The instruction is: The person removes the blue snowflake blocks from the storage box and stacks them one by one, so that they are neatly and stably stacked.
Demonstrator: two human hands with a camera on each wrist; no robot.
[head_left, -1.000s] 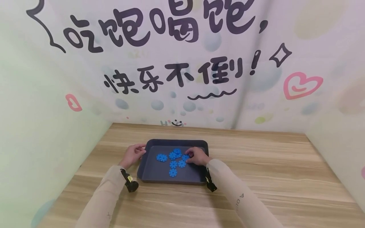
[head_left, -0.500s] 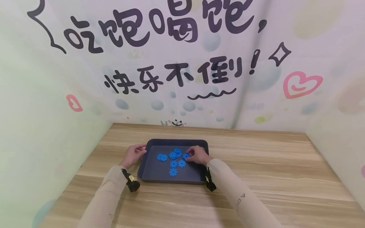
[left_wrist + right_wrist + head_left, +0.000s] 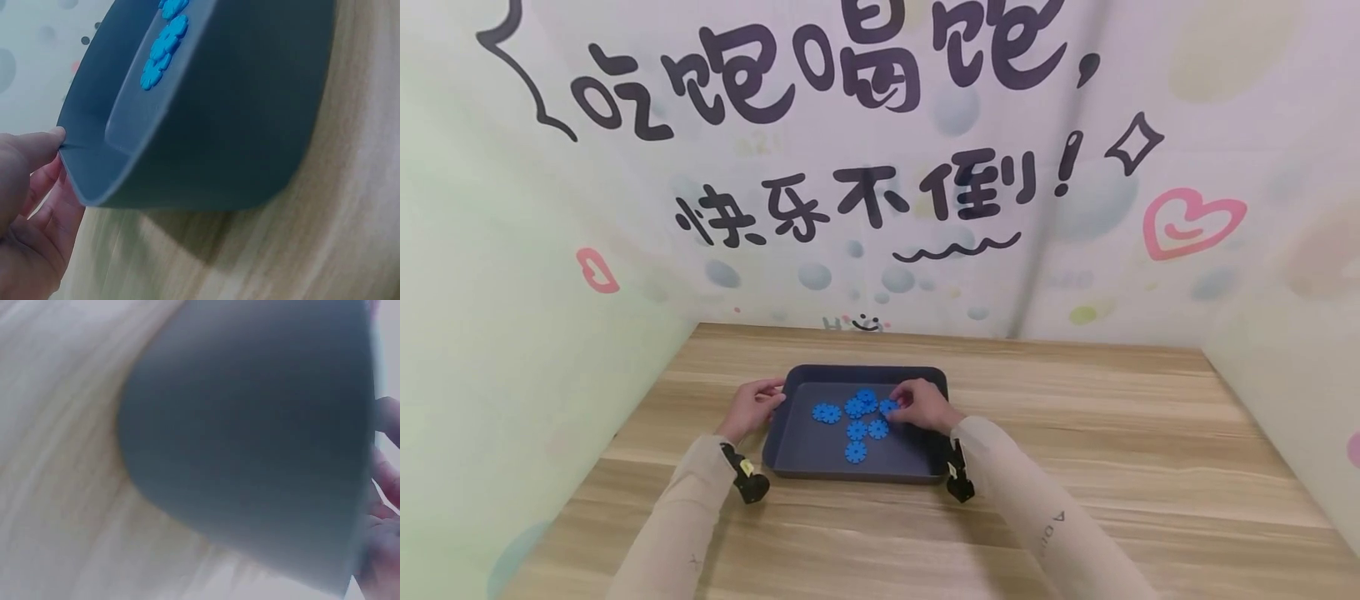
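Observation:
Several blue notched plastic discs (image 3: 856, 452) lie flat in a dark blue-grey rectangular tray (image 3: 820, 460), some overlapping in small clusters. My left hand (image 3: 751, 408) pinches the tray's left wall near the far corner. In the left wrist view its thumb (image 3: 44, 145) is on the inner side of the rim and the other fingers are outside. Over the right half of the tray, my right hand (image 3: 925, 406) pinches one blue disc (image 3: 887, 407) between thumb and fingertips. In the right wrist view the tray wall (image 3: 250, 437) hides most of that hand (image 3: 384, 544).
The tray rests on a wood-grain table (image 3: 1075, 433). A printed cloth wall (image 3: 865, 275) with black lettering rises behind the table, and pale walls stand at both sides. Black wrist cameras (image 3: 747, 477) sit on both sleeves.
My right hand has edged slightly up and away with the disc at its fingertips, and the right forearm has shifted a little right. The left hand keeps its hold on the tray.

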